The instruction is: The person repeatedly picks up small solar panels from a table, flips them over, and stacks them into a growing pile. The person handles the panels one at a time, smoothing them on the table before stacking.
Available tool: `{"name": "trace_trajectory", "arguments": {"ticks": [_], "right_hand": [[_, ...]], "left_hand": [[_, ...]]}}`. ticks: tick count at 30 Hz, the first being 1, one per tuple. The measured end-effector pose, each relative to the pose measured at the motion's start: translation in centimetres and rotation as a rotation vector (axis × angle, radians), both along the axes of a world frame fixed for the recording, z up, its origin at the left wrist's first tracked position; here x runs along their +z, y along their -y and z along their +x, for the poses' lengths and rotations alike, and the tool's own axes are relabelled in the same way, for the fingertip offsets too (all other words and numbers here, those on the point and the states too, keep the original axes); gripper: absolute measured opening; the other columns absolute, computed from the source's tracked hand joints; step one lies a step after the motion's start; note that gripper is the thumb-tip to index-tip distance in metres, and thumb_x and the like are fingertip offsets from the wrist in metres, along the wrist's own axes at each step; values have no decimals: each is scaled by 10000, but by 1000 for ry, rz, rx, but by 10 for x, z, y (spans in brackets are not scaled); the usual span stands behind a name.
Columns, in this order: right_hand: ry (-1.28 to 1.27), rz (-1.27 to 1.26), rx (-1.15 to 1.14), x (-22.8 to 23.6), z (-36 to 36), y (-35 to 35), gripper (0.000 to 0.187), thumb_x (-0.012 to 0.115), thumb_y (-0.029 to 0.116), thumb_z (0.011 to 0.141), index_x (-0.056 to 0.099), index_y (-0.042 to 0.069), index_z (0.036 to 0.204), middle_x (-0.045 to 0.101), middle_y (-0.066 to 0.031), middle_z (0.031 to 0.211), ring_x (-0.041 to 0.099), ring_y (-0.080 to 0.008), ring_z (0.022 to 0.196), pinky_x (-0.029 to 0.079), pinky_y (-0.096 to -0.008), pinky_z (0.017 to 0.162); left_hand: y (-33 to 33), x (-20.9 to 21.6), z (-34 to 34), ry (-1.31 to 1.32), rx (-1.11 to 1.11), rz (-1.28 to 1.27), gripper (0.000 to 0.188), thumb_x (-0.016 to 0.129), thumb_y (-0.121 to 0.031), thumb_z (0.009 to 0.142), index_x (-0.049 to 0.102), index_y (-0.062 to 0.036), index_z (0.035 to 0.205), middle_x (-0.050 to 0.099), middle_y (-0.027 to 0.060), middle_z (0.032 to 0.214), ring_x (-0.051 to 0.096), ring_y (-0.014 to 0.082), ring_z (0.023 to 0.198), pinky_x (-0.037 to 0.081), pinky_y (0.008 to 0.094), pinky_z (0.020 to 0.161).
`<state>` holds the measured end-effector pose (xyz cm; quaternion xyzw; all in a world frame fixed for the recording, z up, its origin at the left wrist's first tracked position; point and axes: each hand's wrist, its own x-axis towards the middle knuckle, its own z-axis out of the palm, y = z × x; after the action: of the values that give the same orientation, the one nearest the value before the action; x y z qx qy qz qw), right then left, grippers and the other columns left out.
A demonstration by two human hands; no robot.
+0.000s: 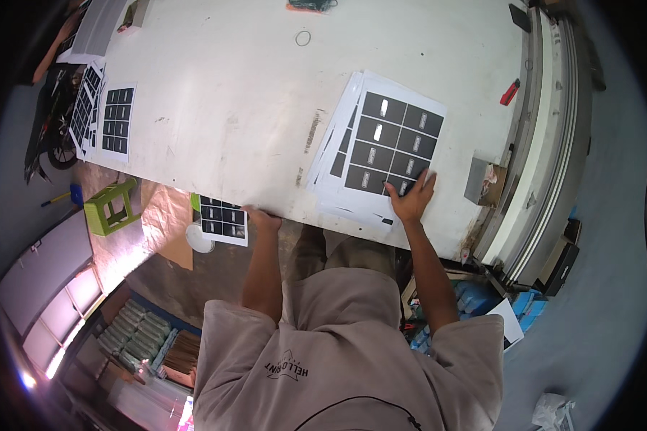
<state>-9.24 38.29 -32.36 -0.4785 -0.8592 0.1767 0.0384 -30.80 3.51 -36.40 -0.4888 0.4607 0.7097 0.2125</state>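
Observation:
My left hand is closed on the edge of a printed sheet, white with a grid of black rectangles. That sheet hangs just off the table's near edge, left of my body. On the right part of the table lies an uneven stack of similar printed sheets, its lower sheets fanned out to the left. My right hand rests with fingers spread on the near right corner of the top sheet, holding nothing between them.
The white table carries a red cutter and a small open box at right, beside a long metal rail. More printed sheets lie at far left, near another person's arm. A green stool stands below.

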Motion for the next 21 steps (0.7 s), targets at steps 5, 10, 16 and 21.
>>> {"name": "trace_trajectory", "arguments": {"ticks": [5, 10, 16, 21], "right_hand": [[4, -171, -225, 26, -15, -2, 1247, 873, 573, 611, 254, -117, 1445, 433, -294, 1304, 448, -452, 1233, 390, -546, 1031], [-149, -82, -258, 41, -10, -8, 1147, 940, 376, 602, 294, -106, 1418, 457, -260, 1250, 488, -430, 1170, 460, -482, 984], [-44, 33, -160, 48, 10, -23, 1027, 876, 381, 708, 310, -85, 1427, 439, -301, 1272, 464, -454, 1192, 411, -511, 1018], [-279, 103, 134, 55, -17, -22, 769, 770, 309, 845, 384, -83, 1383, 459, -313, 1287, 470, -462, 1195, 392, -522, 1022]], "left_hand": [[3, -19, -7, -42, -97, 59, 918, 274, -792, 916, 259, -126, 1549, 276, 102, 1596, 311, 328, 1432, 288, 547, 1149], [-12, -2, -5, -33, -220, 45, 865, 512, -667, 925, 355, -35, 1494, 417, 139, 1514, 458, 335, 1333, 377, 502, 1093], [-16, -15, 6, -47, -477, -321, 852, 621, -535, 928, 366, 92, 1445, 414, 247, 1486, 447, 371, 1337, 368, 493, 1095], [-126, 92, 29, -785, -861, -976, 801, 558, -434, 975, 262, 102, 1492, 185, 342, 1560, 163, 445, 1471, 129, 530, 1191]]}}
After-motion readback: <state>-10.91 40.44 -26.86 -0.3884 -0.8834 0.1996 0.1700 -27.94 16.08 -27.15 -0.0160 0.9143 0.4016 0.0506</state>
